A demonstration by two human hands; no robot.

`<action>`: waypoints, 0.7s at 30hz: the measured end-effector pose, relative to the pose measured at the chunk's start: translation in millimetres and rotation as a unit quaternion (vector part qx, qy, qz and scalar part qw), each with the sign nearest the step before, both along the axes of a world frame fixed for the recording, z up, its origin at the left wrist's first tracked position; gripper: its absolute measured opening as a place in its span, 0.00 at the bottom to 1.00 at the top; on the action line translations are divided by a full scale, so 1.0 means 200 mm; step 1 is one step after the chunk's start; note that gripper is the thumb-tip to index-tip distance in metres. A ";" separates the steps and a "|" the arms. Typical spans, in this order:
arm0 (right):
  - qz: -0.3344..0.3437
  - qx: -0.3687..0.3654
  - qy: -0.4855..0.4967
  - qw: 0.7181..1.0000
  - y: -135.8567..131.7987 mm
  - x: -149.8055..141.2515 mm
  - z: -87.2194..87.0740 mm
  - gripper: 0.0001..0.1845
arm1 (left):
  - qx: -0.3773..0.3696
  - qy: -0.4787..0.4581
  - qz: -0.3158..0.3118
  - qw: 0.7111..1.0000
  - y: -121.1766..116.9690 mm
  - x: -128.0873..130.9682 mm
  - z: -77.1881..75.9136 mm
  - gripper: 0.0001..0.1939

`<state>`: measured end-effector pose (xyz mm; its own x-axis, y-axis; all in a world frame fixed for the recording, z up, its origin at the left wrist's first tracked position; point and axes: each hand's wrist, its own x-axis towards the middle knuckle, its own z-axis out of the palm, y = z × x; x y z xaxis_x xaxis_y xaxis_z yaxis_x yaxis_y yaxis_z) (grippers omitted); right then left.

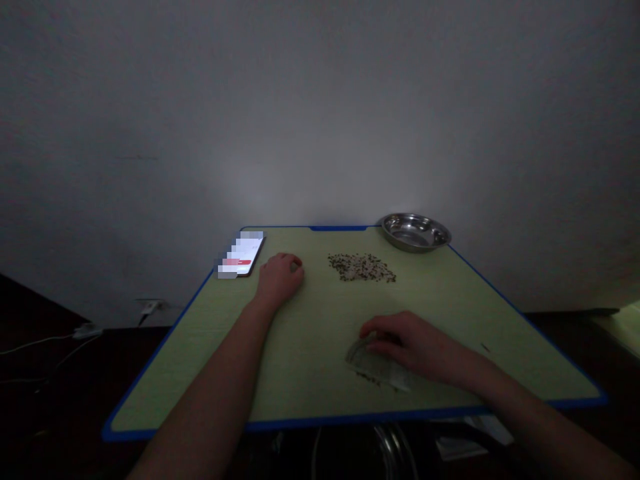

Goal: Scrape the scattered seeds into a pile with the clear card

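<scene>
My left hand (279,278) rests on the green table (310,333) with its fingers curled in, beside a lit phone (243,256) at the far left corner. Whether anything is inside the curled fingers is hidden. My right hand (415,345) lies near the front edge, fingers bent over a clear plastic bag (373,365) with a few seeds in it. A loose pile of small seeds (361,267) lies on the table beyond both hands, nearer the left one.
A steel bowl (416,231) sits at the far right corner of the table, against the plain wall. The table has a blue rim (300,423). Cables and a plug (87,329) lie on the dark floor at the left.
</scene>
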<state>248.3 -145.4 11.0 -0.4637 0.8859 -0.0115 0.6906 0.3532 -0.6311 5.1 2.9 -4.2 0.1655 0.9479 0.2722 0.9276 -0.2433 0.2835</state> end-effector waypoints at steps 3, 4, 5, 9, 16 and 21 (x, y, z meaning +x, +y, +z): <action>0.044 0.002 -0.005 0.999 0.01 -0.02 0.01 0.10 | 0.004 -0.002 -0.002 1.000 0.00 0.00 0.00 0.16; 0.057 0.001 -0.007 0.998 0.01 -0.02 0.01 0.11 | 0.006 -0.001 -0.003 1.000 0.00 0.00 0.00 0.16; 0.068 0.001 -0.009 0.998 0.00 -0.03 0.02 0.11 | 0.007 -0.001 -0.004 1.000 0.00 0.00 -0.01 0.16; 0.103 -0.015 -0.007 0.995 -0.02 -0.05 0.04 0.11 | 0.004 -0.001 -0.003 1.000 0.00 0.00 -0.01 0.16; 0.132 -0.030 0.001 0.991 -0.03 -0.06 0.06 0.11 | 0.003 0.004 -0.001 1.000 0.01 0.00 -0.01 0.17; 0.129 -0.045 0.019 0.990 -0.04 -0.06 0.06 0.12 | 0.000 0.003 -0.002 1.000 0.01 0.00 0.00 0.16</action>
